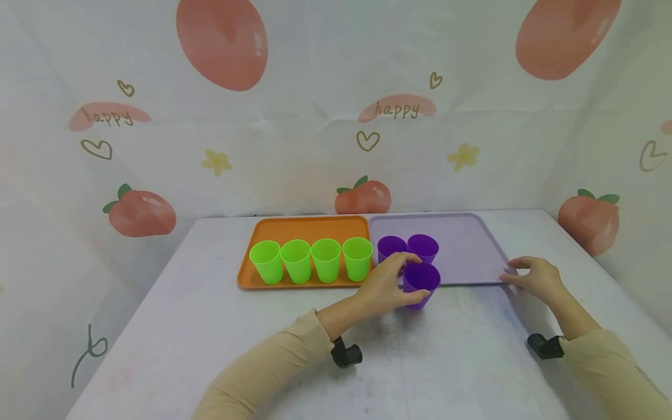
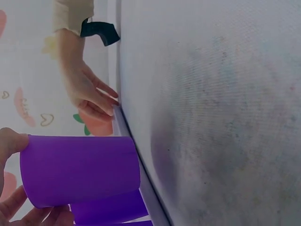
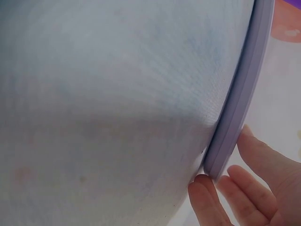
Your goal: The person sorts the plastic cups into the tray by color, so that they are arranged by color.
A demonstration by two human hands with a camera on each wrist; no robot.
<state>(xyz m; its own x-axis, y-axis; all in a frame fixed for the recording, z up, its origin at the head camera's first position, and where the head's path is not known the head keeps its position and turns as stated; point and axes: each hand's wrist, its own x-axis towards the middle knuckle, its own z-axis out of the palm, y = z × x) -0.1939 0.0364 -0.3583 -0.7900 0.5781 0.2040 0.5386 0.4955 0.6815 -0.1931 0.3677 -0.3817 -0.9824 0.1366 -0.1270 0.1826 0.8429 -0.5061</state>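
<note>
My left hand (image 1: 385,286) grips a purple cup (image 2: 80,169) near its rim, thumb on one side and fingers on the other. In the head view this cup is at the front edge of the lavender tray (image 1: 462,248), in front of two more purple cups (image 1: 423,246) standing on that tray. At the tray's near right corner, my right hand (image 1: 538,280) holds the edge between thumb and fingers. The right wrist view shows the thumb (image 3: 256,150) against the rim and fingertips around the corner.
An orange tray (image 1: 310,224) adjoins the lavender one on its left. Several bright green cups (image 1: 325,259) stand in a row along its front. Both trays lie toward the back of a white table (image 1: 210,350), before a fruit-patterned backdrop (image 1: 294,146).
</note>
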